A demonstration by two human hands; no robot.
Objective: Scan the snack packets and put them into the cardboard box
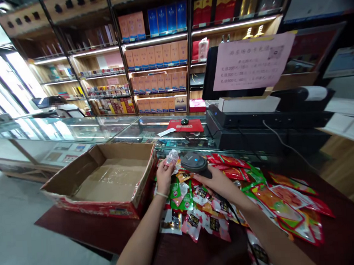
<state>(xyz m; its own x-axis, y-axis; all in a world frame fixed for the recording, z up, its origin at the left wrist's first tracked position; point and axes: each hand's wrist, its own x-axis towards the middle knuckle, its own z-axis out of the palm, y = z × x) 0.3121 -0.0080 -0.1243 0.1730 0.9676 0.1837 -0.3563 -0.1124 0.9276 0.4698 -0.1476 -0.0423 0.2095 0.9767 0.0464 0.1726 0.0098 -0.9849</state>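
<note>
My left hand (164,176) is closed on a small clear snack packet (172,157) with a pink mark, held up above the pile. My right hand (218,182) grips a dark handheld barcode scanner (194,162), whose head sits right beside the packet. Its cable runs back along my right forearm. Under both hands lies a heap of red, green and white snack packets (253,196) on a dark wooden table (81,230).
An open cardboard box (108,180), empty inside, stands on the table to the left. A glass counter (84,132) runs behind, with a red mat and mouse (184,122). A cash register with a pink notice (250,62) stands at right. Shelves of boxed goods fill the back wall.
</note>
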